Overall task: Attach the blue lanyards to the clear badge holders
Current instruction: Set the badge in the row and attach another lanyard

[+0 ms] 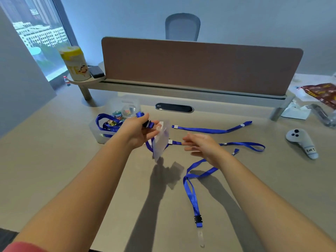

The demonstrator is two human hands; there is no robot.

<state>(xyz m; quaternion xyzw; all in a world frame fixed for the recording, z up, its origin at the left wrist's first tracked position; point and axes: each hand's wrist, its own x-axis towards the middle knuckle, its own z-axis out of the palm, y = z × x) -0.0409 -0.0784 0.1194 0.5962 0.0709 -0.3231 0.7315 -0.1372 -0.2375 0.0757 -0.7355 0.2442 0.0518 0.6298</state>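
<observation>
Left hand pinches lanyard clasp, apparently on hanging badge holder; right hand loose, empty.

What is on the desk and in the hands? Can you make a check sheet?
Surface: tan desk, lit, hand shadows.
Job's things: clear badge holder hanging from a blue lanyard; more loose lanyards lying on the desk.
Clutter: plastic box, white controller, snack bag, yellow canister.
Hands: left hand holds the lanyard clip; right hand open, holding nothing.
Cables: nothing seen.
Surroundings: brown divider, chair, window.
</observation>
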